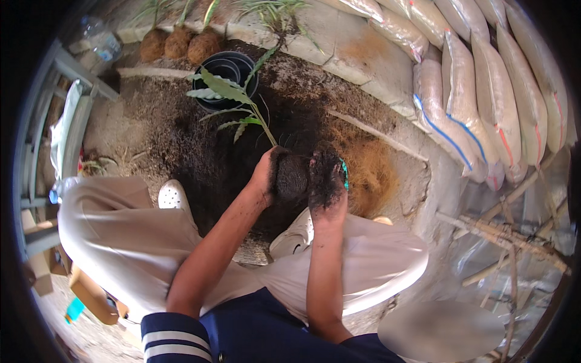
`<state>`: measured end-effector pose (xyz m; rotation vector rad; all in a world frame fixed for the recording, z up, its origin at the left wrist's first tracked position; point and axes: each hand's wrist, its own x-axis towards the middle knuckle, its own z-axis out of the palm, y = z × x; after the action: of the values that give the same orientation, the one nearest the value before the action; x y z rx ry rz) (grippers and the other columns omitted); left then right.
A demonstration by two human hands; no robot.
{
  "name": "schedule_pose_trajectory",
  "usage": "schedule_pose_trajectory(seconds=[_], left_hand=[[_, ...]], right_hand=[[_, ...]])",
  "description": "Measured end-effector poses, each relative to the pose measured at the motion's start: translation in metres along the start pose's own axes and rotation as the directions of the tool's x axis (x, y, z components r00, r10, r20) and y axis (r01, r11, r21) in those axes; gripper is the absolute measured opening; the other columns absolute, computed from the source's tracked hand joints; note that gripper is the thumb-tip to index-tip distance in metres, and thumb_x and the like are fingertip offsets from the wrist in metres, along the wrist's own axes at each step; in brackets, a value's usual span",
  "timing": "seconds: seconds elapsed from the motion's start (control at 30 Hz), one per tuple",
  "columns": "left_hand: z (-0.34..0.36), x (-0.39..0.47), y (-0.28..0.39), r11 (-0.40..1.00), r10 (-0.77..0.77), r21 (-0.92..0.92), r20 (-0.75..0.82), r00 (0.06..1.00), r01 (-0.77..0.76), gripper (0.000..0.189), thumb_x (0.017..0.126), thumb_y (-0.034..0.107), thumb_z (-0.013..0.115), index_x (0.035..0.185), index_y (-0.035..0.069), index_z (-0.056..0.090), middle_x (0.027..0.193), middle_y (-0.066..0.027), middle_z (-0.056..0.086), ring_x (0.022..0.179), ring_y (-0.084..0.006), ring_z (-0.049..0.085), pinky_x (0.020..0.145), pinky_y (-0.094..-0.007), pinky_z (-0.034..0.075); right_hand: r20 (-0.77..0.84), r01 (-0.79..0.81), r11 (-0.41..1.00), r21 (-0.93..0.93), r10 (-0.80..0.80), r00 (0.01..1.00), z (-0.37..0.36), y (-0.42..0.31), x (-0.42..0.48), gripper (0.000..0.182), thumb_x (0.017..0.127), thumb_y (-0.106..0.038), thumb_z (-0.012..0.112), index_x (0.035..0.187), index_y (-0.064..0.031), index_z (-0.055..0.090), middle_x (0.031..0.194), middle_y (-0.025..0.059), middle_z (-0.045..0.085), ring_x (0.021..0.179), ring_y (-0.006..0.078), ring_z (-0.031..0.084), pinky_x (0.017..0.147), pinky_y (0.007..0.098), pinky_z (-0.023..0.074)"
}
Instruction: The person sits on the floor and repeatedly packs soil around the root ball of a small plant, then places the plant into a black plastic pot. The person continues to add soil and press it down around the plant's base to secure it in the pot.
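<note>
Between my two soil-blackened hands is a dark, rounded root ball (291, 178) of a leafy green plant (229, 90). My left hand (268, 174) cups its left side, and my right hand (327, 181) presses against the right side. From the top of the ball the stems lean away to the upper left, with long wavy-edged leaves reaching over black plastic pots (252, 68). Below my hands, loose black soil (204, 190) covers the ground. Something teal, perhaps cord (345, 174), shows just beyond my right hand; most of it is hidden.
Brown fibre (374, 168) lies right of the soil. Several fibre-wrapped plant balls (204, 45) stand at the back left near a plastic bottle (102, 41). Filled sacks (490, 95) are stacked at right, above tied wooden sticks (508, 236). A metal frame (77, 68) borders the left.
</note>
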<state>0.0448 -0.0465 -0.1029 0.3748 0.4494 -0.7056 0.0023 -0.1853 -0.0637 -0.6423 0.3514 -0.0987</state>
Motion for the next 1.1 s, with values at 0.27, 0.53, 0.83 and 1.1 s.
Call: schedule_pose_trajectory(seconds=[0.27,0.53,0.83,1.1], left_hand=[[0.033,-0.021,0.009,0.998,0.058,0.037,-0.029,0.998,-0.056,0.042,0.092,0.033,0.043,0.105,-0.001,0.064,0.095,-0.0144,0.069,0.083,-0.0268,0.068,0.078,-0.0387,0.057],[0.034,-0.028,0.013,0.989,-0.019,0.147,0.139,0.990,-0.002,0.050,0.094,0.037,0.043,0.112,-0.005,0.062,0.110,-0.0190,0.066,0.091,-0.0283,0.067,0.080,-0.0406,0.057],[0.047,-0.040,0.013,0.983,0.046,0.169,0.152,0.987,-0.072,0.047,0.096,0.038,0.042,0.117,-0.001,0.060,0.114,-0.0211,0.064,0.097,-0.0291,0.066,0.082,-0.0395,0.056],[0.022,-0.028,0.018,0.997,-0.072,-0.003,0.208,0.975,0.074,0.048,0.097,0.044,0.042,0.122,0.006,0.056,0.115,-0.0191,0.063,0.102,-0.0309,0.063,0.087,-0.0411,0.054]], right_hand=[[0.061,0.029,0.980,0.196,-0.041,0.997,0.025,-0.023,-0.012,0.041,0.103,-0.026,0.032,0.129,0.0002,0.050,0.128,0.0170,0.055,0.117,0.0329,0.053,0.102,0.0466,0.0412],[0.151,0.031,0.966,0.255,-0.071,0.986,0.019,-0.021,-0.013,0.045,0.104,-0.029,0.033,0.129,0.0051,0.049,0.125,0.0190,0.058,0.111,0.0311,0.057,0.100,0.0414,0.0451],[-0.073,0.038,0.974,0.222,-0.022,0.997,0.030,-0.027,-0.017,0.039,0.102,-0.024,0.036,0.127,0.0020,0.053,0.123,0.0172,0.060,0.108,0.0294,0.060,0.099,0.0395,0.0461],[0.327,0.497,0.424,-0.757,-0.413,0.850,0.045,-0.011,-0.033,0.036,0.095,-0.022,0.051,0.124,-0.0007,0.057,0.123,0.0164,0.061,0.112,0.0349,0.059,0.100,0.0407,0.0441]])
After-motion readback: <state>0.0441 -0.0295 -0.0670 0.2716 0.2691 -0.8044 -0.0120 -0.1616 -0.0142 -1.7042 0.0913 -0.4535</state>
